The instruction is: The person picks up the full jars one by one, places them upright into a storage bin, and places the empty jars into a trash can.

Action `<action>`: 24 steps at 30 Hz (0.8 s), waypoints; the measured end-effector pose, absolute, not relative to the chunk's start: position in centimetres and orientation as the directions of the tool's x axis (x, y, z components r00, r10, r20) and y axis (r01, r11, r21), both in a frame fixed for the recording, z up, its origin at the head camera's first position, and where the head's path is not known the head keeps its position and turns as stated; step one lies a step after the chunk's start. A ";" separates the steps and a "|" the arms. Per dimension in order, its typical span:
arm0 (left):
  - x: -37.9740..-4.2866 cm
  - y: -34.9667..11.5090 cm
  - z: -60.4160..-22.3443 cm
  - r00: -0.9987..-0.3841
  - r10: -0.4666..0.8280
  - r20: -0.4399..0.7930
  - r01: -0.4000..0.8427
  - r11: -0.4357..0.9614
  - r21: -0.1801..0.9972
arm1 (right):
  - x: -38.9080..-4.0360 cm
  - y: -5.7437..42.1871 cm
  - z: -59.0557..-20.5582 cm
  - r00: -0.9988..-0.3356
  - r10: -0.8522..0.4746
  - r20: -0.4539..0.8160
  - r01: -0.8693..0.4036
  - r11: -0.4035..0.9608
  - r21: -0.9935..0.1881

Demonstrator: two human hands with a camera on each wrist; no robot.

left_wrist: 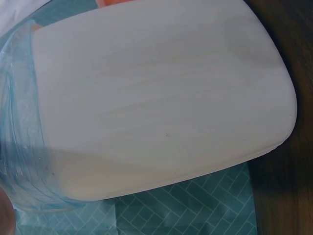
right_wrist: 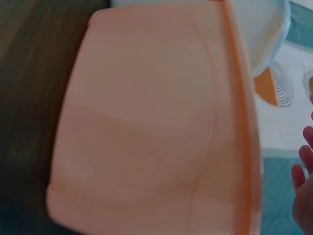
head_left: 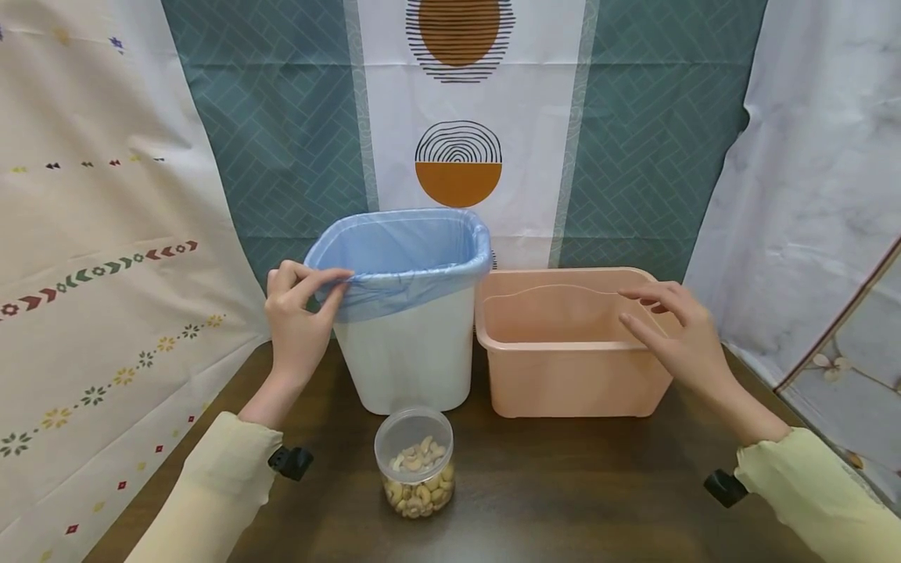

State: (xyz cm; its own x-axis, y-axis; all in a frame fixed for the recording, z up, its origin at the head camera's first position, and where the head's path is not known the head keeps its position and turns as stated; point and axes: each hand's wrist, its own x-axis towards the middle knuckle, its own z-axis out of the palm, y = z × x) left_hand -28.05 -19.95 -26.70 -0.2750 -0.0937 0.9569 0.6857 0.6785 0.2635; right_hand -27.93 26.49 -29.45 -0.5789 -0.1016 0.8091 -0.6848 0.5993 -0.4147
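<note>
A white waste bin (head_left: 411, 356) (left_wrist: 166, 103) stands on the table, lined with a blue plastic bag (head_left: 401, 291) (left_wrist: 23, 107) folded over its rim. At the front left of that rim, my left hand (head_left: 297, 317) pinches the bag's edge between thumb and fingers. Only a bit of this hand shows at the left edge of the left wrist view. My right hand (head_left: 669, 328) (right_wrist: 304, 188) is by the right end of a peach plastic tub (head_left: 573, 383) (right_wrist: 142, 117), its fingers loosely bent and holding nothing. In the head view it overlaps the tub's rim.
A clear jar of cashews (head_left: 417, 477) stands on the dark wooden table (head_left: 563, 500) in front of the bin. A patterned cloth (head_left: 296, 117) hangs behind, with a cream cloth (head_left: 105, 274) at the left and a pale one (head_left: 823, 172) at the right.
</note>
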 end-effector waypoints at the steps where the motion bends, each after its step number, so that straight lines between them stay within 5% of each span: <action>1: -28.1 -20.0 -26.7 -0.276 -0.092 0.957 0.685 0.680 0.263 | -27.8 26.8 -29.7 -0.583 -0.112 0.805 -0.680 0.610 -0.408; 7: -28.0 -19.9 -26.8 -0.278 -0.096 0.956 0.684 0.678 0.268 | -27.3 28.1 -31.1 -0.594 -0.180 0.784 -0.698 0.600 -0.391; 17: -28.0 -19.9 -26.7 -0.278 -0.099 0.956 0.684 0.678 0.269 | -27.7 29.4 -33.2 -0.459 -0.150 0.876 -0.709 0.656 -0.259; 24: -28.0 -19.8 -26.6 -0.275 -0.097 0.957 0.684 0.679 0.265 | -28.2 29.9 -34.5 -0.431 -0.108 0.896 -0.711 0.652 -0.263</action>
